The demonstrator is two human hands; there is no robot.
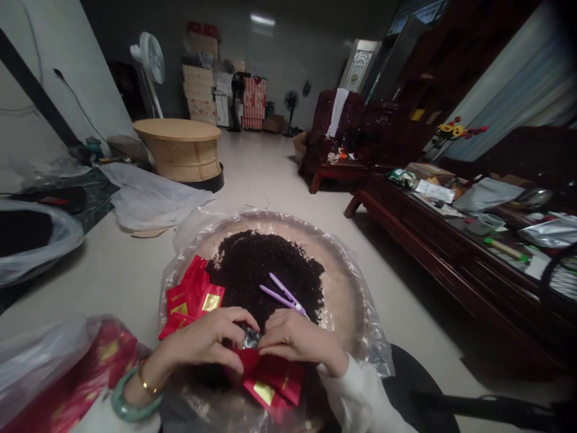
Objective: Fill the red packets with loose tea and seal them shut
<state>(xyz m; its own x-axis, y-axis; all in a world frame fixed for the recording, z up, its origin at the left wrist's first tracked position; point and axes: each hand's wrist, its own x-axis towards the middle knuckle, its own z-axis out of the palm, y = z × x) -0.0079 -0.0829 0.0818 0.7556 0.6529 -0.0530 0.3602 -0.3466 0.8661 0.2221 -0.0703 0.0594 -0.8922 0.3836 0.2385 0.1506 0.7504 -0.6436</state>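
Observation:
A round tray [347,288] lined with clear plastic holds a heap of dark loose tea leaves [265,270]. My left hand [205,343] and my right hand [295,340] meet at the tray's near edge, fingers pinched together on the open top of a red and gold packet [252,361] whose silver inside shows. My right hand also grips purple tweezers [282,293] that stick out over the tea. A fan of red packets [192,296] lies on the tray's left side, and more red packets [274,388] lie under my hands.
A clear bag of red packets [67,373] sits at the lower left. A long dark wooden table [451,246] with clutter runs along the right. A round bamboo steamer [180,147], white plastic sheet [148,198] and standing fan [151,63] are on the floor behind.

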